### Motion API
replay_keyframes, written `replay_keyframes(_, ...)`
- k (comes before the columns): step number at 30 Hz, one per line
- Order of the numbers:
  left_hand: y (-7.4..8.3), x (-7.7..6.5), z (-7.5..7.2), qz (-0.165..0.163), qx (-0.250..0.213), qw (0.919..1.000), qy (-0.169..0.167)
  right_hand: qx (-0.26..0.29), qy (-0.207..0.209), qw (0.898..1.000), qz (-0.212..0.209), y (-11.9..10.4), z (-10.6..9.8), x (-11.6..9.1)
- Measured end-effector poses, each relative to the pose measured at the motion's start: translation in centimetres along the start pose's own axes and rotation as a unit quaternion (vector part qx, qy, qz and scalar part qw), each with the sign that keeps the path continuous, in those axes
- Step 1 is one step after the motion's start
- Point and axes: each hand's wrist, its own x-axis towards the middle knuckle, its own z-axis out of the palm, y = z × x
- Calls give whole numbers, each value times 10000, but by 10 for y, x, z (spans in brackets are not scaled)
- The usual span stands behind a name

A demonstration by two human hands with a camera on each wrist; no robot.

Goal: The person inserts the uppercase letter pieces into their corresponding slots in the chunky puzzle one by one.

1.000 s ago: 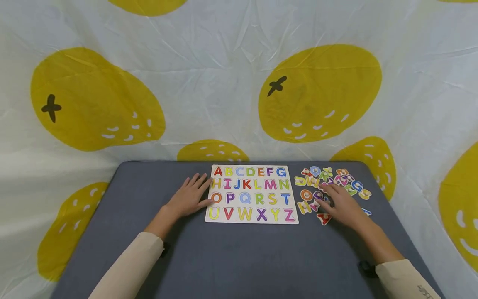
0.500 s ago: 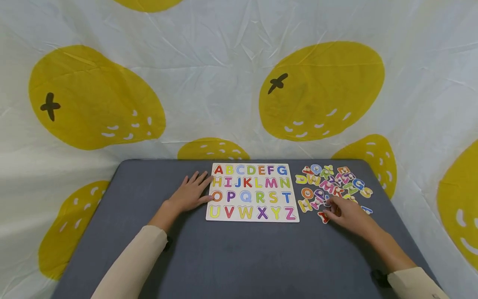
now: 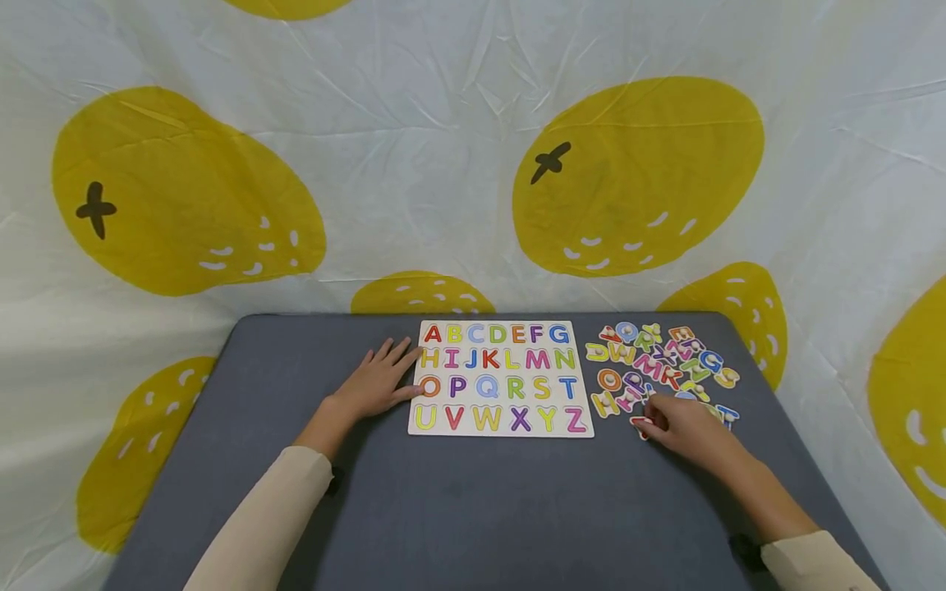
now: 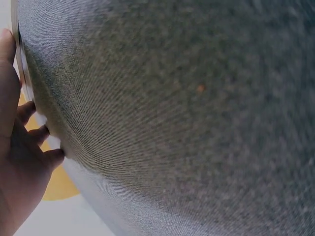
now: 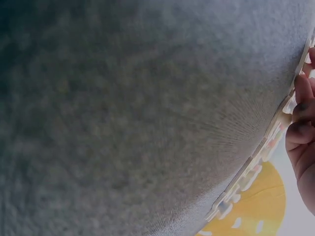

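Note:
A white alphabet puzzle board (image 3: 471, 387), with colored letters A to Z in rows, lies on the dark grey table. My left hand (image 3: 373, 383) rests at its left edge, fingers spread and fairly straight, the thumb on the board beside the O. On the right, my right hand (image 3: 691, 428) pinches a small red letter A piece (image 3: 639, 421) at the near side of the loose letters; its fingers hide most of it. In the right wrist view, the curled right hand (image 5: 302, 140) sits at the right edge. The left wrist view shows the left hand (image 4: 24, 169) at the board's edge.
Loose knobbed letter pieces lie heaped right of the board, among them an orange O (image 3: 609, 380), a yellow H (image 3: 604, 403) and a pink M (image 3: 648, 366). Behind the table (image 3: 473, 509) hangs a white cloth (image 3: 421, 164) with yellow fruit shapes.
My right hand has drawn back from over the letter heap toward its near side, and its fingers have closed on the red letter A. My left hand stays at the board's edge.

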Motion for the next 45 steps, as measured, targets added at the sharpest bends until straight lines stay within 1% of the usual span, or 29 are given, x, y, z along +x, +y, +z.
replay_keyframes(2,0,-1,-1,15,-19,10000,3,16,72,9999,-110,0,1,0)
replay_keyframes(5,1,-2,-2,14,-27,10000,-12,90,72,9997,-205,-1,1,2)
replay_keyframes(8,1,-3,-2,26,7,10000,2,122,-9,9997,-195,-2,0,3)
replay_keyframes(15,3,-4,-1,38,-21,10000,31,-1,-110,9999,-124,-4,-1,4)
replay_keyframes(23,3,-3,-5,64,-30,10000,66,-91,5,9996,-276,-6,-5,11)
replay_keyframes(32,1,-4,-6,94,-20,9999,46,50,153,9990,-423,-21,-11,28)
replay_keyframes(35,2,-4,-6,127,-29,9999,53,141,64,9993,-348,-28,-12,37)
replay_keyframes(40,3,-4,-5,157,1,9999,56,374,-177,9991,-91,-44,-10,56)
replay_keyframes(45,3,-4,-6,183,-29,9998,62,609,-292,9977,-39,-64,-6,75)
